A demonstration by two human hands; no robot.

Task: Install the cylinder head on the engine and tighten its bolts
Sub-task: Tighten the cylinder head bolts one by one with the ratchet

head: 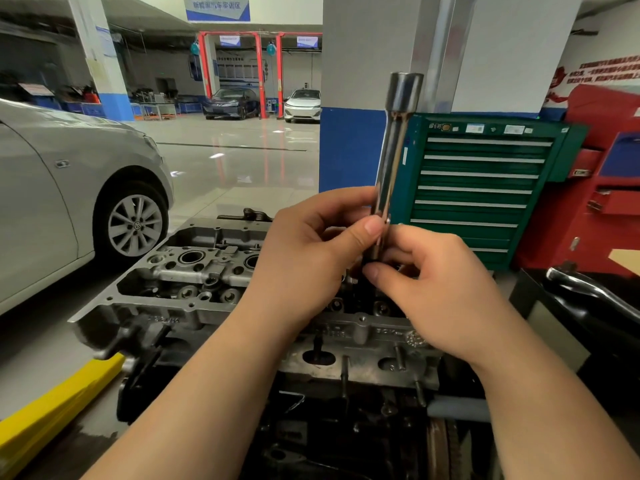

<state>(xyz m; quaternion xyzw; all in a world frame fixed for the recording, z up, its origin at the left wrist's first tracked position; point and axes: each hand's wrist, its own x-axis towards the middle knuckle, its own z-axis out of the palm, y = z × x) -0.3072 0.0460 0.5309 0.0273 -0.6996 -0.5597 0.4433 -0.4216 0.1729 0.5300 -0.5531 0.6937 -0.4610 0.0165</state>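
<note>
Between my two hands, a long socket extension (394,157) stands nearly upright, long axis vertical, wide end up. Left hand (304,258) pinches its lower shaft with thumb and fingers; right hand (433,289) pinches the bottom end. Cylinder head (194,271) sits on the engine directly below both hands, left hand slightly nearer its bolt holes.

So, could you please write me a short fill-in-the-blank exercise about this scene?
1. Both hands hold a long chrome ____ upright.
2. Below the left hand and right hand sits the engine's cylinder ____.
3. The tool cabinet with drawers is ____ in colour.

Missing words: socket; head; green.
</note>
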